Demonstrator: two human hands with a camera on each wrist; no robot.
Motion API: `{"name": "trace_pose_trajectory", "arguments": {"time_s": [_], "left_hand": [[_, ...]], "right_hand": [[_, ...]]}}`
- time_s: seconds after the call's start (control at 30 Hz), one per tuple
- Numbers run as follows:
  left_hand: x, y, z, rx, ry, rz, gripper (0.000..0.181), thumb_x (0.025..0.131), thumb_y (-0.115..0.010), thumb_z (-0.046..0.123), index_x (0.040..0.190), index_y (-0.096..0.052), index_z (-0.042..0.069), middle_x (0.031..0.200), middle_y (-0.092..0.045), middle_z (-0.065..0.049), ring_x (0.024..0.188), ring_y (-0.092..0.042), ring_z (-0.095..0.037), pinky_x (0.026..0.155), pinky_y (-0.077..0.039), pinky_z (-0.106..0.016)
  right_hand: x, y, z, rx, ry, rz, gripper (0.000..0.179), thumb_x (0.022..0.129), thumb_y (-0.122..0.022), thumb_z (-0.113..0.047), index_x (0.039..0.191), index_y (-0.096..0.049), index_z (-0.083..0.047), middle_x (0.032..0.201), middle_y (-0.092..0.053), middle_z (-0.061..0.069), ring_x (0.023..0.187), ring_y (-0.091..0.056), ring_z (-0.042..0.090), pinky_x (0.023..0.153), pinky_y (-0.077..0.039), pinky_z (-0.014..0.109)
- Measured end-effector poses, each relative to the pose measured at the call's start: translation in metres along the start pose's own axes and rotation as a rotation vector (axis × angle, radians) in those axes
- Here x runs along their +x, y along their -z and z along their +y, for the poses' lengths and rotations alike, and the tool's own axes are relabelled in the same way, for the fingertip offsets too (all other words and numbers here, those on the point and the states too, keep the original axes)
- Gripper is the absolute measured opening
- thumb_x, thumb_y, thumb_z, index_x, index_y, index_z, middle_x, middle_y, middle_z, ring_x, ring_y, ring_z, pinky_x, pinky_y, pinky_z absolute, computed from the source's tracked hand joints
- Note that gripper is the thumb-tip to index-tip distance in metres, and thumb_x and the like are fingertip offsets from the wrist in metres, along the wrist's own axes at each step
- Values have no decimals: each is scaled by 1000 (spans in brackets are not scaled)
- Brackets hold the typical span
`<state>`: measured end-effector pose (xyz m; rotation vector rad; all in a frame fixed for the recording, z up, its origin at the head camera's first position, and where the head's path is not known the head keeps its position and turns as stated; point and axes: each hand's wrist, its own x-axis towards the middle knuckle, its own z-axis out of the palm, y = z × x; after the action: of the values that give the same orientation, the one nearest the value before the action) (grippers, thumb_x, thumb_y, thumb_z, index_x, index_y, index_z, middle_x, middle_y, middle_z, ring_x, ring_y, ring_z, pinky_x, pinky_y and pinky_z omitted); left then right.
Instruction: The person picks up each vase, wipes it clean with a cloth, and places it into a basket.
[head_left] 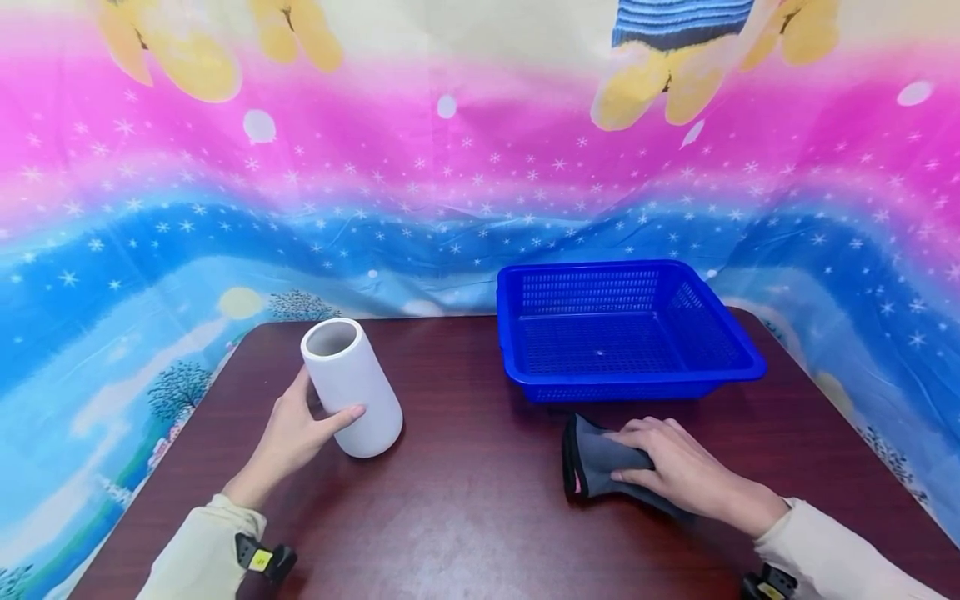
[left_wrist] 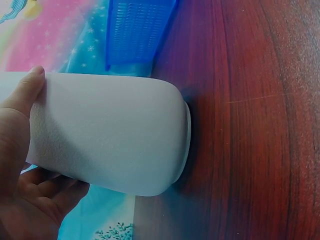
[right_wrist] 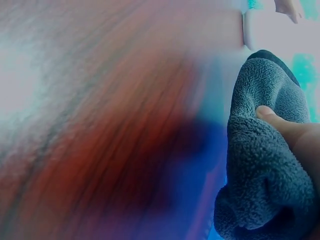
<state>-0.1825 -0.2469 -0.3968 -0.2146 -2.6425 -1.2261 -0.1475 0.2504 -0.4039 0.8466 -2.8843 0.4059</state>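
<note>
A white vase (head_left: pixel 356 396), shaped like a tapering cylinder with an open top, stands on the left part of the table. My left hand (head_left: pixel 296 425) grips it, thumb across the front and fingers round the far side; in the left wrist view the vase (left_wrist: pixel 110 132) shows its rounded base at the tabletop. On the right, my right hand (head_left: pixel 675 462) pinches a folded grey cloth (head_left: pixel 600 458) with a black edge and a bit of pink inside. Its fuzzy pile shows in the right wrist view, where the thumb presses into the cloth (right_wrist: pixel 265 155).
A blue plastic basket (head_left: pixel 633 387) with perforated walls sits at the back right, just beyond the cloth. The dark wood table (head_left: pixel 465 508) has rounded back corners. A patterned curtain (head_left: pixel 420 183) hangs close behind and along both sides.
</note>
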Motion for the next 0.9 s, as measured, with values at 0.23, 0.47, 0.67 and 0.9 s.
{"name": "trace_pose_trajectory", "arguments": {"time_s": [0.23,0.47,0.67,0.9], "left_hand": [[0,0,1,1,4,-3,86,85,-82,37,152,-34,12,139,-58,-18,123,-61,-38,98,-55,-58],[0,2,3,7,5,-8,87,85,-82,38,153,-33,12,140,-57,-18,123,-62,-38,98,-55,-58],[0,0,1,18,7,-8,89,84,-82,40,153,-32,13,140,-57,-18,123,-61,-38,98,-55,-58],[0,1,1,16,18,-8,89,84,-82,40,153,-32,12,140,-57,-19,123,-62,-39,97,-55,-58]], "right_hand": [[3,1,-7,-6,16,45,42,87,-77,-43,121,-74,-19,108,-72,-9,100,-66,13,81,-48,36],[8,-2,-16,-9,47,126,42,84,-80,-40,122,-74,-22,101,-70,-13,93,-63,6,76,-46,31],[15,-2,-25,7,54,146,43,85,-80,-38,124,-73,-21,103,-70,-12,92,-62,5,77,-49,32],[21,2,-34,65,90,167,43,85,-81,-34,125,-71,-22,99,-69,-14,84,-57,-2,72,-49,26]]}}
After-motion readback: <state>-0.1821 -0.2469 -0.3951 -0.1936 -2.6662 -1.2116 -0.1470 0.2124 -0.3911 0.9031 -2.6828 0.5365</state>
